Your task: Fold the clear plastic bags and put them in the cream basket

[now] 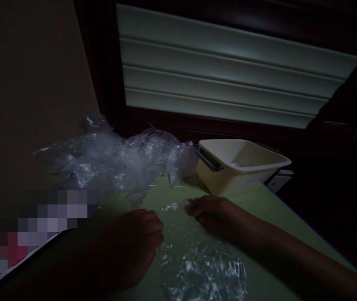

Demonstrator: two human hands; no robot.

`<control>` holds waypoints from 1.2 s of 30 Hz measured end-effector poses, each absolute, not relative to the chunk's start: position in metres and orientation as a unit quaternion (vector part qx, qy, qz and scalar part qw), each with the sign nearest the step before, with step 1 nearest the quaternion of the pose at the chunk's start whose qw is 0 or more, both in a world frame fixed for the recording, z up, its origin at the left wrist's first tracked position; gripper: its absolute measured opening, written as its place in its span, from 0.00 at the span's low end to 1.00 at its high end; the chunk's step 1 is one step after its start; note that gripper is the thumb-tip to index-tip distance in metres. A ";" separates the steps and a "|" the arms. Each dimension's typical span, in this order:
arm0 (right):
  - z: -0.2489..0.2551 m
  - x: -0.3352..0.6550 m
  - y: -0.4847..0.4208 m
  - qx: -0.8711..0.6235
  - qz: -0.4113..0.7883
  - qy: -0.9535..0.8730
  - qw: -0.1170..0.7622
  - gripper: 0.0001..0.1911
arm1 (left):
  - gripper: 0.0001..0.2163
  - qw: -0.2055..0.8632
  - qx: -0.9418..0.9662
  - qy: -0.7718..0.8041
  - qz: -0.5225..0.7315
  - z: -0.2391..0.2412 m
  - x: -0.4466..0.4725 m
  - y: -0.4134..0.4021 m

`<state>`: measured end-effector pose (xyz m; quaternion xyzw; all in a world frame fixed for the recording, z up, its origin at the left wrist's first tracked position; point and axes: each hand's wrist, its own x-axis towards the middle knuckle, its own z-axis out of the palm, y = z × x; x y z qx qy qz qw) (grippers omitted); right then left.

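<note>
The scene is very dark. A crinkled sheet of clear plastic film (202,267) lies flat on a pale green table (269,213) in front of me. My left hand (134,242) rests palm down on the film's left edge, fingers curled. My right hand (216,213) presses on the film's far edge with fingers bent, its forearm reaching in from the lower right. Whether either hand pinches the film or only rests on it is too dim to tell.
A heap of crumpled clear plastic (116,161) sits at the back left of the table. A cream plastic tub (238,167) with a dark handle stands at the back right, a small white item behind it. Closed window blinds (222,75) fill the wall beyond.
</note>
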<state>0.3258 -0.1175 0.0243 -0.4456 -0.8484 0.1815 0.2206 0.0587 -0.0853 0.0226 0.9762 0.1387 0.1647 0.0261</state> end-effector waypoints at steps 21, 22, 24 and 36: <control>0.013 0.323 -0.100 -0.606 0.309 -0.687 0.256 0.20 | 0.16 0.037 0.925 0.229 0.301 -0.012 0.056 -0.067; 0.013 0.321 -0.098 -0.608 0.312 -0.683 0.258 0.20 | 0.16 0.046 0.925 0.233 0.297 -0.012 0.055 -0.067; 0.012 0.318 -0.096 -0.607 0.325 -0.677 0.260 0.20 | 0.17 0.063 0.926 0.236 0.288 -0.013 0.055 -0.067; 0.009 0.311 -0.106 -0.591 0.380 -0.655 0.280 0.14 | 0.21 0.116 0.921 0.238 0.287 -0.008 0.057 -0.066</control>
